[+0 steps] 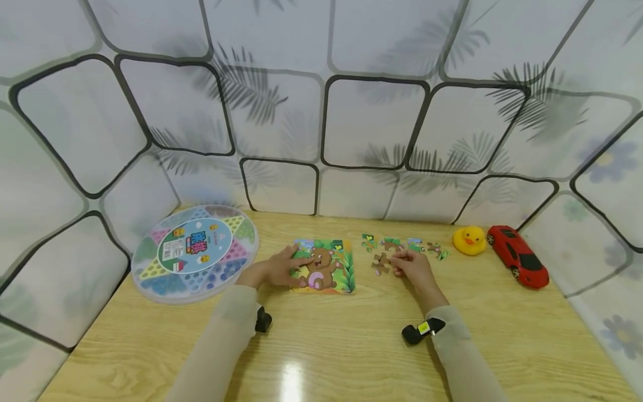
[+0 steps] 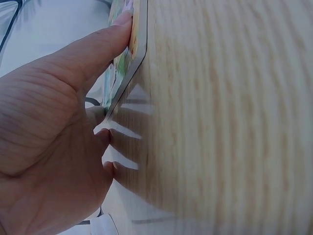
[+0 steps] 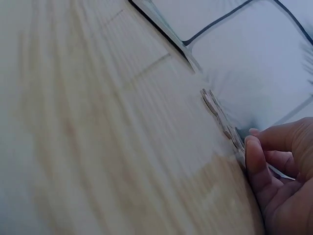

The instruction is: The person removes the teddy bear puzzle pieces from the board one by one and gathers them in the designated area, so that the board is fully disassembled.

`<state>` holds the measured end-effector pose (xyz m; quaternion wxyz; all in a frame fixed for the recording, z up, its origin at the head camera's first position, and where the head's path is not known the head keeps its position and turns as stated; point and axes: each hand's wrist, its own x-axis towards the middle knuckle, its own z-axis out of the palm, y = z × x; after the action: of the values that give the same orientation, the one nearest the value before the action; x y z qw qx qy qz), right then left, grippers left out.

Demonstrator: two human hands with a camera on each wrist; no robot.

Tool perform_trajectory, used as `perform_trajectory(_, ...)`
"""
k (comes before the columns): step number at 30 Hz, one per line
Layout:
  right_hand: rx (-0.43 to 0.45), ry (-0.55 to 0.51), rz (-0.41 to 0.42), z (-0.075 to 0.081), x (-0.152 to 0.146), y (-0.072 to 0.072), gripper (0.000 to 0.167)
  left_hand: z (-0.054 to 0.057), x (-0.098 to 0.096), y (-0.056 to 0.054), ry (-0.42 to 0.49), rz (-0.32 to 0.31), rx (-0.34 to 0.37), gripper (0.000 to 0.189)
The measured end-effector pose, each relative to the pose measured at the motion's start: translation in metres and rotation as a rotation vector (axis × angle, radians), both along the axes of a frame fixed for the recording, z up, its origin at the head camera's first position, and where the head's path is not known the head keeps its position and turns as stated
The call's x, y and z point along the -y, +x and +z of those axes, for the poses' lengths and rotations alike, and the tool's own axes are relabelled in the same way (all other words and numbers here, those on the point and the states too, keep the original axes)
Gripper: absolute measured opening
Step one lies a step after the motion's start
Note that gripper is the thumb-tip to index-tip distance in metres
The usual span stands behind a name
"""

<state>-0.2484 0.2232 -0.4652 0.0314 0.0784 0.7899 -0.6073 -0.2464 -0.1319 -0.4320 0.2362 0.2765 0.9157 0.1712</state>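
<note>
A bear jigsaw puzzle (image 1: 324,276) lies flat on the table in the head view. My left hand (image 1: 275,269) rests on its left side, fingers spread. The left wrist view has the thumb (image 2: 100,51) straight across the puzzle's edge, with the other fingertips down near its corner. To the right of the puzzle, my right hand (image 1: 413,267) pinches a brown puzzle piece (image 1: 380,264) between thumb and index finger. In the right wrist view, thin pieces (image 3: 217,113) stick out edge-on past those fingertips.
More loose puzzle pieces (image 1: 392,244) lie behind the right hand. A yellow rubber duck (image 1: 469,240) and a red toy car (image 1: 518,257) stand at the right. A round board game case (image 1: 196,290) lies at the left. Patterned fabric (image 1: 372,123) borders the table (image 1: 341,346).
</note>
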Motion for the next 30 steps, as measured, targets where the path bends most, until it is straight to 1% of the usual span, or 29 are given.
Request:
perform_trajectory(3, -0.008, -0.026, 0.035, 0.0, -0.004, -0.001, 0.025, 0.001, 0.0, 0.0, 0.003, 0.0, -0.005, 0.068)
perform_trajectory(9, -0.044, -0.071, 0.19, -0.005, -0.015, 0.0, 0.037, 0.003, 0.001, 0.0, 0.0, 0.001, 0.009, 0.069)
perform_trajectory(11, -0.055, -0.089, 0.22, -0.006, -0.017, 0.001, 0.039, 0.004, 0.001, 0.0, -0.003, 0.0, 0.01, 0.069)
perform_trajectory(15, -0.07, -0.136, 0.228, -0.007, -0.019, 0.002, 0.039, 0.004, 0.001, 0.001, 0.007, -0.001, 0.019, 0.069)
perform_trajectory(19, -0.077, -0.177, 0.224, -0.008, -0.018, 0.004, 0.032, 0.003, 0.001, 0.002, 0.016, 0.007, 0.031, 0.069)
perform_trajectory(21, -0.081, -0.195, 0.238, -0.007, -0.014, 0.005, 0.03, 0.002, 0.0, 0.002, 0.018, 0.011, 0.035, 0.069)
perform_trajectory(24, -0.079, -0.229, 0.266, -0.005, -0.003, 0.007, 0.033, 0.001, 0.0, 0.002, 0.019, 0.016, 0.031, 0.068)
perform_trajectory(27, -0.07, -0.248, 0.306, -0.002, 0.013, 0.009, 0.038, 0.001, 0.001, 0.002, 0.018, 0.011, 0.017, 0.068)
perform_trajectory(30, -0.063, -0.262, 0.347, 0.0, 0.031, 0.009, 0.038, 0.001, 0.001, 0.002, 0.022, 0.004, 0.006, 0.067)
